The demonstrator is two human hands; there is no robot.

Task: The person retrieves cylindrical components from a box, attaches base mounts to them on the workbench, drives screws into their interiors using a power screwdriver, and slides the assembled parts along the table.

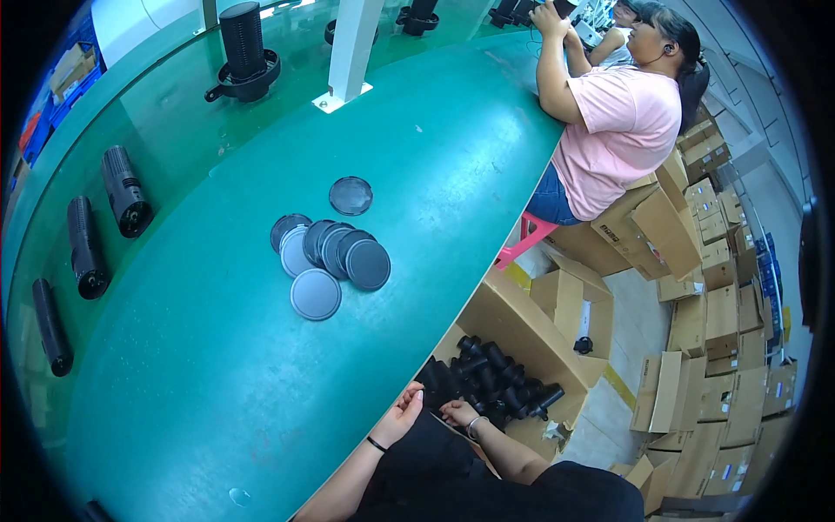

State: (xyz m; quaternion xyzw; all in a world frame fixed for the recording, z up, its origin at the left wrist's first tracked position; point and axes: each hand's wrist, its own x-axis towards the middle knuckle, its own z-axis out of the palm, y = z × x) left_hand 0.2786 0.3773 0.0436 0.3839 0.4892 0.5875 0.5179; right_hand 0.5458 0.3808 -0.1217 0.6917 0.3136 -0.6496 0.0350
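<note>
- Spreading from the near left to the far right, a green table (191, 348) takes up most of the scene; a darker green strip (174, 130) runs along its far and left sides.
- Stacked cardboard cartons (722, 391) fill the right side, some with small white labels and dark marks, too small to read.
- An open carton (565, 348) stands near, against the table's right edge; the wearer's dark clothing (435, 474) hides part of it.
- A co-worker (619, 122) in a pink shirt sits far right on a pink stool (529, 239), both hands raised around something dark. Behind, a large carton (639, 230) bears dark printing, too blurred to make out.
- A white post (352, 52), bolted at its foot, stands in the way at the table's far side; left of it, a black ribbed cylinder (243, 39) rises from a ringed base.
- Black tubular parts (500, 383) lie heaped inside the open carton, just beside the hands.
- The left hand (402, 415) is narrow, fingers curled at the table edge; the right hand (458, 411) is bent near the parts. I cannot tell whether either holds anything.
- Dark round discs (368, 264) lie mid-table, mostly overlapping.
</note>
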